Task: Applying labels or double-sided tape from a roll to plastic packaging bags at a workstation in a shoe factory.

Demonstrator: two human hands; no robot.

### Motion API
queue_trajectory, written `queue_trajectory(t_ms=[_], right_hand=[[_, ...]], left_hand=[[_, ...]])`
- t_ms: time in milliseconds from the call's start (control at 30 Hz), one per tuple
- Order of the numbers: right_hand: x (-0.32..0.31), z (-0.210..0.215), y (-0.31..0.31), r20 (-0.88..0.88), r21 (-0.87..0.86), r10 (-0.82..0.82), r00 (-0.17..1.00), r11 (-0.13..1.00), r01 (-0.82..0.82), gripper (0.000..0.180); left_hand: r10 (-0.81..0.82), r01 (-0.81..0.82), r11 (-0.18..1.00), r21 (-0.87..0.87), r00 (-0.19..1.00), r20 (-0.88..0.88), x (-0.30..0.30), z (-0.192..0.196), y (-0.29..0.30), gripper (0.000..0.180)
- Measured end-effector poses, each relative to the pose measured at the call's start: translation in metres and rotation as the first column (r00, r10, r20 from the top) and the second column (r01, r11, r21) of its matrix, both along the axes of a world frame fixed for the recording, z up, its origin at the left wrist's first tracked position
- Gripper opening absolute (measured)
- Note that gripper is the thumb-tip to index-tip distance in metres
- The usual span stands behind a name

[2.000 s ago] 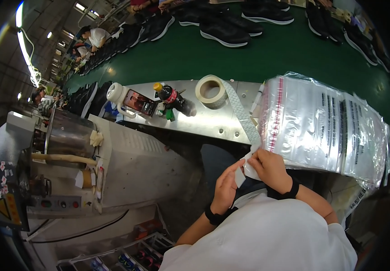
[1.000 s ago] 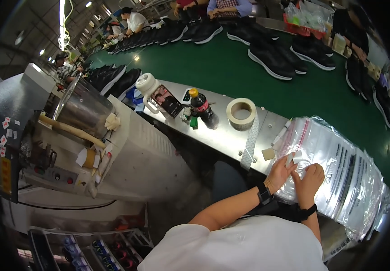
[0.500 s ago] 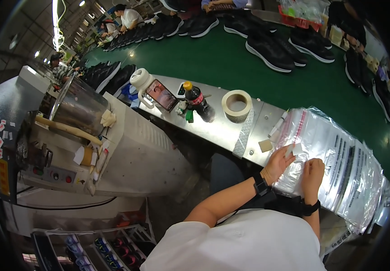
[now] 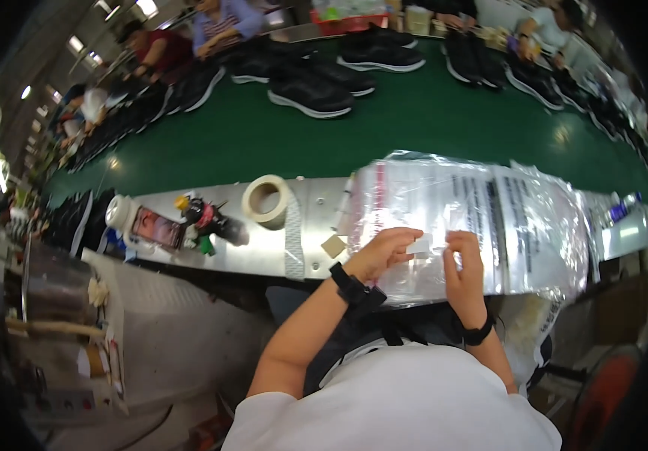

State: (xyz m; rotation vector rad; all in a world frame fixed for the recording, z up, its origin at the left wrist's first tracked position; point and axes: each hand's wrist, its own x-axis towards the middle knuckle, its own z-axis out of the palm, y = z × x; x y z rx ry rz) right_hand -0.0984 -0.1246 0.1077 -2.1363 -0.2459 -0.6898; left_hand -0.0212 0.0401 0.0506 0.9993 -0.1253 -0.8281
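My left hand point(image 4: 381, 255) pinches a small white slip point(image 4: 418, 245) between thumb and fingers, just above a stack of clear plastic bags point(image 4: 406, 199). To its right, my right hand point(image 4: 465, 269) is raised over the same bags, its fingers bent and closed toward the thumb. Whatever lies between those fingertips, if anything, is too small and blurred to name. The bags bear dark printed lines and a pink strip along their left part. They lie on a metal ledge in front of me. A small tan square pad point(image 4: 333, 246) lies left of my left hand.
A tape roll point(image 4: 265, 201) with its strip pulled toward me stands on the metal ledge point(image 4: 316, 218). Left of it are a dark drink bottle point(image 4: 215, 223), a phone point(image 4: 157, 228) and a white jug point(image 4: 119, 213). Black shoes point(image 4: 309, 92) line the green belt point(image 4: 249, 143); people work beyond.
My view has swung to the right, so the belt and ledge sit farther left. My left hand keeps the white slip; my right hand stays beside it, fingers bent.
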Motion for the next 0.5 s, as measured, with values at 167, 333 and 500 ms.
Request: queue_trajectory(t_ms=[167,333,500], right_hand=[[-0.012,0.002,-0.008,-0.192,0.035,0.187,0.963,0.982,-0.183,0.021],[-0.015,-0.016,0.002,-0.083,-0.491,0.050,0.995,0.867,-0.085,0.035],[0.018,-0.043,-0.018,-0.350,-0.296,-0.031,0.936,0.952,-0.079,0.012]], left_hand=[[-0.313,0.178,0.848,-0.499,0.929,-0.200,0.006,0.019,0.003,0.052],[-0.115,0.018,0.905,-0.425,0.972,-0.203,-0.028,0.039,0.031,0.058],[-0.089,-0.016,0.747,-0.665,0.988,-0.123,-0.033,-0.005,0.028,0.053]])
